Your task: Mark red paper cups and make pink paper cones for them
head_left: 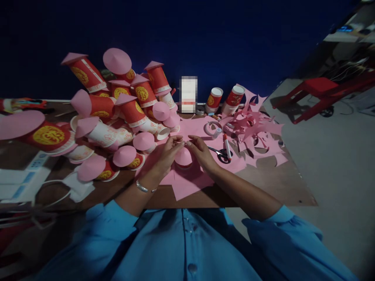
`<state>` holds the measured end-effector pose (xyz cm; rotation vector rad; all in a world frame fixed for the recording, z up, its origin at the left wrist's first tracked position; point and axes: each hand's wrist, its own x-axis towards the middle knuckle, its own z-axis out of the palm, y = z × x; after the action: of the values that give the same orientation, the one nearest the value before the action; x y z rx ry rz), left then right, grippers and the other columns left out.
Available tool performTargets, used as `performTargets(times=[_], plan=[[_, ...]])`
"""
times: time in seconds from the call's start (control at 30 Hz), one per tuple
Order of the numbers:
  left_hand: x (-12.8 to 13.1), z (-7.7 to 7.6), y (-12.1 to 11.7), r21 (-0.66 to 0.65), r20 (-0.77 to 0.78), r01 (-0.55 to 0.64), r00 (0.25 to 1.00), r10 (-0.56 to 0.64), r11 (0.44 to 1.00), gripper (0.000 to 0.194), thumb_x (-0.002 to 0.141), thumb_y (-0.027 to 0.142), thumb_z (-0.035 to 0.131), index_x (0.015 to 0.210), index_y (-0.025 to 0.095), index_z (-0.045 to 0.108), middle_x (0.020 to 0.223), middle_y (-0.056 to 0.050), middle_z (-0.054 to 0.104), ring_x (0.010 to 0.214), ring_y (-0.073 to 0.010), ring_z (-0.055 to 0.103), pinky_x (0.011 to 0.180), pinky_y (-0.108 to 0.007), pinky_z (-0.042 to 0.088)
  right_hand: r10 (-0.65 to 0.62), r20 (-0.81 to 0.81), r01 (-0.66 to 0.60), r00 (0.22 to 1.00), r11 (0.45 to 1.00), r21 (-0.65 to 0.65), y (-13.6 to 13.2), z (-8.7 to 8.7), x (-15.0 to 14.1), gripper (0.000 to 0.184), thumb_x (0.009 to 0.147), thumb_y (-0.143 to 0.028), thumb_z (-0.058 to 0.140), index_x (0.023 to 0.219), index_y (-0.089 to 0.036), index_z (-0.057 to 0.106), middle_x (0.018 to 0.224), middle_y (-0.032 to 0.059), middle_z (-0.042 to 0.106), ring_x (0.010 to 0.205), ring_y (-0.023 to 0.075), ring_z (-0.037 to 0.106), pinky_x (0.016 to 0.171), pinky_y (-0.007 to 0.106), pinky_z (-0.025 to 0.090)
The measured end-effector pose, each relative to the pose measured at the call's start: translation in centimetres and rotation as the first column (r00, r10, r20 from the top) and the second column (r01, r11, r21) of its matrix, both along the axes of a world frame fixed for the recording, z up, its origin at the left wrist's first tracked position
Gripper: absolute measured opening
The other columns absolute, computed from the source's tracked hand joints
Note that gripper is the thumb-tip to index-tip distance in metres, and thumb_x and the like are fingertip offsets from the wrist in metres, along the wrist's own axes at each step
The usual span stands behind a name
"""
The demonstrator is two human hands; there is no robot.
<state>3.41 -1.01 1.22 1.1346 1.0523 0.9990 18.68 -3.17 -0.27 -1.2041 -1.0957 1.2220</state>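
A pink paper cone (183, 157) sits over a red paper cup (185, 167) on pink sheets, directly in front of me. My left hand (171, 151) is at the cone's left, its fingers curled in toward the thumb near the tip. Mirroring it on the right, my right hand (200, 150) has its fingers bent and its thumb by the tip. The two thumbs almost meet just above the cone. Whatever small thing the fingertips may hold is too small to make out. Black-handled scissors (224, 156) and a red-and-white marker (227, 146) lie beside my right hand.
Several cone-topped cups (142, 93) crowd the left side. Behind my hands are a tape roll (211, 128) and two red cups (215, 99) near the blue wall. Pink paper scraps (254, 125) pile up at right. A red stool (318, 88) stands beyond the table.
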Motion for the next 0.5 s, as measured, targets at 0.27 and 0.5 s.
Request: performTargets(times=[0.27, 0.5], plan=[[-0.7, 0.3, -0.3, 0.081, -0.049, -0.054, 0.997, 0.058, 0.995, 0.035, 0.089, 0.048, 0.069, 0.115, 0.025, 0.064, 0.126, -0.007, 0.069, 0.126, -0.024, 0.063, 0.108, -0.038, 0.05, -0.009, 0.174, -0.016, 0.985, 0.99, 0.143, -0.9, 0.7, 1.1, 0.057, 0.098, -0.062, 0.056, 0.142, -0.025, 0.058, 0.117, 0.0076, 0.067, 0.111, 0.0237, 0.064, 0.101, 0.043, 0.052], [-2.9, 0.2, -1.8, 0.108, -0.157, 0.043, 0.987, -0.026, 0.993, 0.042, 0.096, 0.05, 0.061, 0.133, 0.028, 0.061, 0.147, -0.008, 0.062, 0.144, -0.0228, 0.053, 0.122, -0.039, 0.04, 0.026, 0.631, -0.331, 0.776, 0.867, 0.372, -2.7, 2.4, 2.4, 0.065, 0.103, -0.059, 0.056, 0.161, -0.034, 0.041, 0.155, 0.0115, 0.056, 0.144, 0.0301, 0.049, 0.123, 0.059, 0.038]])
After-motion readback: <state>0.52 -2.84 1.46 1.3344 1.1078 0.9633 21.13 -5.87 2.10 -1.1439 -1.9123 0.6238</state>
